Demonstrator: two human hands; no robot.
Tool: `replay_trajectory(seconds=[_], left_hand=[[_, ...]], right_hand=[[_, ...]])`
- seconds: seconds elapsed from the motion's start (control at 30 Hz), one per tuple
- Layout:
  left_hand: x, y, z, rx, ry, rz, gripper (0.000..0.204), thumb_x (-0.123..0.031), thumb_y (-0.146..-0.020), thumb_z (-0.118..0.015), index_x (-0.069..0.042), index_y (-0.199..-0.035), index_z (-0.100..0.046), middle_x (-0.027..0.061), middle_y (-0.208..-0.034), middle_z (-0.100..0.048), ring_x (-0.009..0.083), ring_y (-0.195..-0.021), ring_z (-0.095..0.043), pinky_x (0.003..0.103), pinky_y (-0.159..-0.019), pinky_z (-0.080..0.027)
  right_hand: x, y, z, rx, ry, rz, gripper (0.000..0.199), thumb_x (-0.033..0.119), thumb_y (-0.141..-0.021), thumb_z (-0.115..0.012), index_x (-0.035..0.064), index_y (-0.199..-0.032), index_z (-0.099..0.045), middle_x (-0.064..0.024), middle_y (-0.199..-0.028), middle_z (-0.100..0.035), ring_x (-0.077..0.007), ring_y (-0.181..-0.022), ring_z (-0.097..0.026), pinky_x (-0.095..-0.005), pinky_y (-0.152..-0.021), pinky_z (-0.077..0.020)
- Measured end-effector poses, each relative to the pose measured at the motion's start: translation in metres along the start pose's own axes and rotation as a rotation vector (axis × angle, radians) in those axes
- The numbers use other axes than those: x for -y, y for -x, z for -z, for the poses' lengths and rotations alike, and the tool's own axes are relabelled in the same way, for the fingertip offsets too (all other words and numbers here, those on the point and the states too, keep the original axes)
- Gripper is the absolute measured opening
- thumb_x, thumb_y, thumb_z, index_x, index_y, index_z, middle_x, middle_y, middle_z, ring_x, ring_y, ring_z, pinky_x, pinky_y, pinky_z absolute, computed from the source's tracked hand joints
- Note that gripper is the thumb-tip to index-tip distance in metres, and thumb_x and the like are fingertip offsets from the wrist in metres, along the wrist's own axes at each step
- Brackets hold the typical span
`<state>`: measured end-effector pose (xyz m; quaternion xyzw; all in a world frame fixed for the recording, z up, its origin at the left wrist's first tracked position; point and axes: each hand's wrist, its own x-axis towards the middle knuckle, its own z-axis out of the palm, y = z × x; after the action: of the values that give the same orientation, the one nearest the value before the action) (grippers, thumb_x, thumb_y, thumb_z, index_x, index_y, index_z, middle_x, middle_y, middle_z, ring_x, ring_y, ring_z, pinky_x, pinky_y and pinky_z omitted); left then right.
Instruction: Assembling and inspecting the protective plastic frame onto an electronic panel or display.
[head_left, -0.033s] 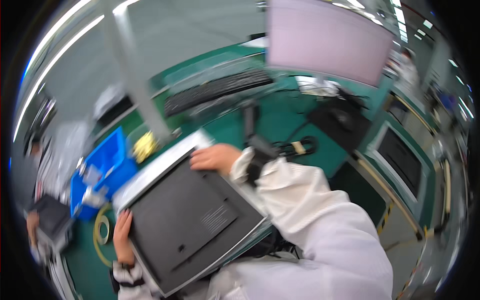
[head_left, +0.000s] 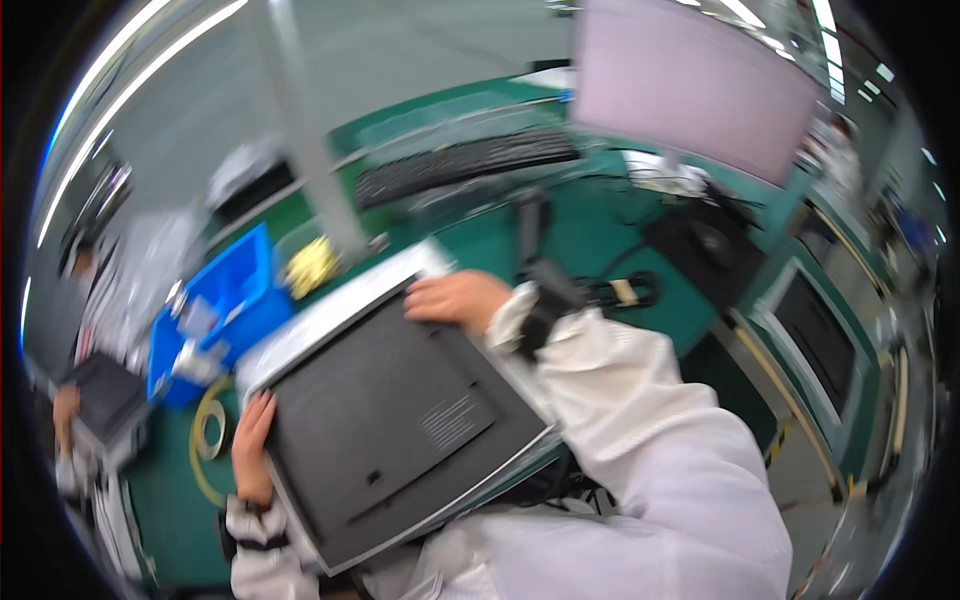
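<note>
- Flat panel (head_left: 380,410): charcoal black, edged in pale silver, with a small block of fine, light parallel lines
- Sleeves (head_left: 625,385): white
- Wrist bands (head_left: 537,318): black
- Bench (head_left: 165,520): deep green
- Bins (head_left: 265,310): bright blue
- Crumpled bundle (head_left: 312,266): yellow
- Large ring (head_left: 197,460): dull yellow
- Monitor (head_left: 690,90): pale pink screen
- Keyboard (head_left: 465,168): black
- Mouse mat (head_left: 685,245): black
- Pillar (head_left: 322,180): light grey
- Floor tape (head_left: 776,447): yellow and black stripes

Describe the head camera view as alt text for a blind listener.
A person's left hand and right hand touch opposite sides of a flat dark panel at a green workbench; nearby are blue bins, a keyboard and a monitor.
</note>
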<state>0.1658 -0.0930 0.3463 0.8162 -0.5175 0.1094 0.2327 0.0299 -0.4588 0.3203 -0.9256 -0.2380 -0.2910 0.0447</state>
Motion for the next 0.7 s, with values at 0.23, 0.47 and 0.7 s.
replay_trajectory(seconds=[0.23, 0.47, 0.7], left_hand=[[0.017, 0.003, -0.005, -0.019, -0.05, 0.002, 0.043, 0.004, -0.072, -0.041, -0.004, -0.112, -0.053, 0.0123, -0.117, -0.05, 0.0282, -0.115, -0.042, 0.033, -0.095, -0.034], [0.018, 0.006, -0.004, -0.056, -0.035, -0.001, 0.041, 0.005, -0.072, -0.044, -0.006, -0.11, -0.055, 0.0121, -0.114, -0.053, 0.0277, -0.112, -0.045, 0.033, -0.093, -0.037], [0.016, 0.005, -0.005, -0.045, -0.063, 0.006, 0.041, 0.005, -0.071, -0.044, -0.006, -0.11, -0.055, 0.012, -0.114, -0.052, 0.0277, -0.112, -0.045, 0.033, -0.092, -0.037]], right_hand=[[0.013, -0.014, 0.014, 0.095, 0.02, -0.059, 0.033, 0.005, -0.071, -0.052, 0.0069, -0.104, -0.053, -0.0045, -0.11, -0.053, -0.0226, -0.11, -0.046, -0.0321, -0.085, -0.041], [0.015, -0.012, 0.012, 0.158, 0.02, -0.125, 0.032, 0.0, -0.073, -0.051, 0.0084, -0.104, -0.055, -0.0035, -0.111, -0.054, -0.0216, -0.108, -0.047, -0.0332, -0.085, -0.0399], [0.015, -0.009, 0.012, 0.196, 0.035, -0.155, 0.037, -0.002, -0.07, -0.053, 0.0081, -0.105, -0.055, -0.0043, -0.113, -0.053, -0.0217, -0.11, -0.046, -0.0336, -0.088, -0.0385]])
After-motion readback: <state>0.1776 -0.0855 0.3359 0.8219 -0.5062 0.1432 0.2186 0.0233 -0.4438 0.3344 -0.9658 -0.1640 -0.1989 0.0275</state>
